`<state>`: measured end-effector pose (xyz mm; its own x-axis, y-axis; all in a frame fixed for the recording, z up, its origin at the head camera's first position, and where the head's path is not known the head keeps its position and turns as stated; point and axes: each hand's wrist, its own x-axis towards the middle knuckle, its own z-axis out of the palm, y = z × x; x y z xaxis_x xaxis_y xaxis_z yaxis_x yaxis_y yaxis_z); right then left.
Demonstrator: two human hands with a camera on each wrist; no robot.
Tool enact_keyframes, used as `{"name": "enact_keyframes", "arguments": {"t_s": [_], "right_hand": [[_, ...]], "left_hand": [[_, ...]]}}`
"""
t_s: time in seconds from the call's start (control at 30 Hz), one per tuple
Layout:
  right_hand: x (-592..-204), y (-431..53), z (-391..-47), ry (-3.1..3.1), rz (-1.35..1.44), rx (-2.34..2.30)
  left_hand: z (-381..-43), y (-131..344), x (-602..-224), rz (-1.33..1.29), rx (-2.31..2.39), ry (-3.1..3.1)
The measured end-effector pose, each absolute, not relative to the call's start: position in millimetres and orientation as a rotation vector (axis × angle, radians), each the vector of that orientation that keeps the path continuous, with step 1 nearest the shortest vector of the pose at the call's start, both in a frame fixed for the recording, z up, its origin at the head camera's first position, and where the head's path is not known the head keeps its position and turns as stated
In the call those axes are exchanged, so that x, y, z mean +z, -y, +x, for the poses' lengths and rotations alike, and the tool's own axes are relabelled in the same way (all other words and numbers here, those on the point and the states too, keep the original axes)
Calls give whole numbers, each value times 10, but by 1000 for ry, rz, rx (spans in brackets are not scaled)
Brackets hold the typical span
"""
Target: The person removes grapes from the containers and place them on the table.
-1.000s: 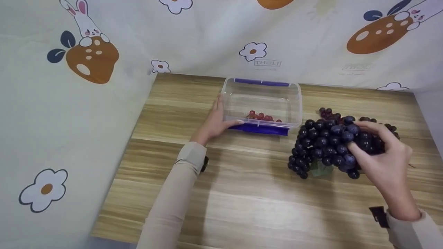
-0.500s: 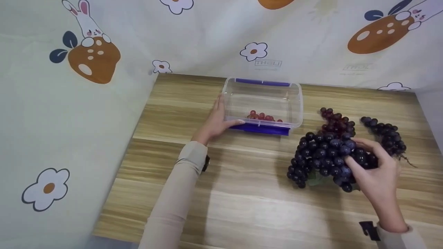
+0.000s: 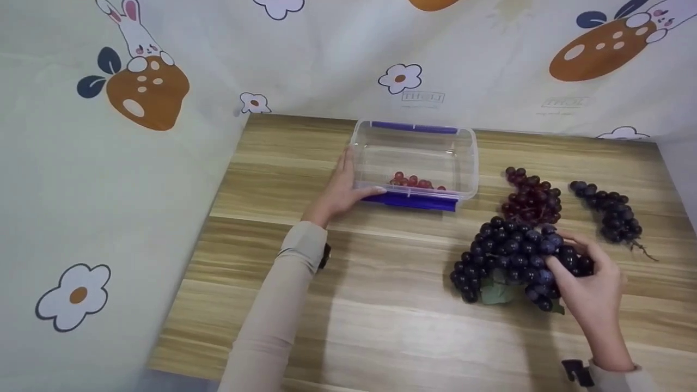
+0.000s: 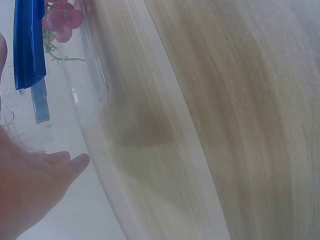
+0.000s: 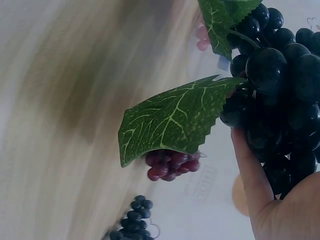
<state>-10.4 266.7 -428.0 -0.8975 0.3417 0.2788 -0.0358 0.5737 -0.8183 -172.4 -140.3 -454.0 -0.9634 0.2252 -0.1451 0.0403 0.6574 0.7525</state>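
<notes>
In the head view, my right hand (image 3: pixel 593 288) grips a large bunch of dark grapes (image 3: pixel 514 247), thumb in front and fingers behind it. A green leaf (image 5: pixel 175 120) hangs from this bunch in the right wrist view. My left hand (image 3: pixel 338 190) rests against the left side of a clear plastic container (image 3: pixel 405 158) with blue latches. Its fingers lie straight along the side wall, and its thumb is stretched over the front edge. Inside the container, by the front wall, lie small red grapes (image 3: pixel 416 183); in the left wrist view they hang on a green stem.
A dark red grape bunch (image 3: pixel 533 198) lies right of the container on the wooden table (image 3: pixel 261 250). Farther right is a slim dark grape bunch (image 3: pixel 612 212) with a bare stem. A printed curtain (image 3: pixel 305 60) borders the table behind and at left.
My right hand has brought the large dark bunch toward me and slightly left, uncovering the red bunch and the slim dark bunch behind it. My left hand stays at the container.
</notes>
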Motion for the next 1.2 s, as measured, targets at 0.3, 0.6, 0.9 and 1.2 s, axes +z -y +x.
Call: {"name": "enact_keyframes", "arguments": {"t_s": [0.3,0.6,0.9,1.2], "right_hand": [[-4393,-2820,-88,2438,-363,1198],[-4470,-2964,-61,2494,-468,1121],[-4528,-3065,-58,2565,-514,1040],[-4582,-3160,-32,2634,-546,1043]], "left_hand": [[-1702,1411,-4529,224,1187,-2642],[-1702,1404,-4525,207,1225,-2628],[-1705,1399,-4524,190,1227,-2624],[-1728,1398,-4537,217,1218,-2634]]}}
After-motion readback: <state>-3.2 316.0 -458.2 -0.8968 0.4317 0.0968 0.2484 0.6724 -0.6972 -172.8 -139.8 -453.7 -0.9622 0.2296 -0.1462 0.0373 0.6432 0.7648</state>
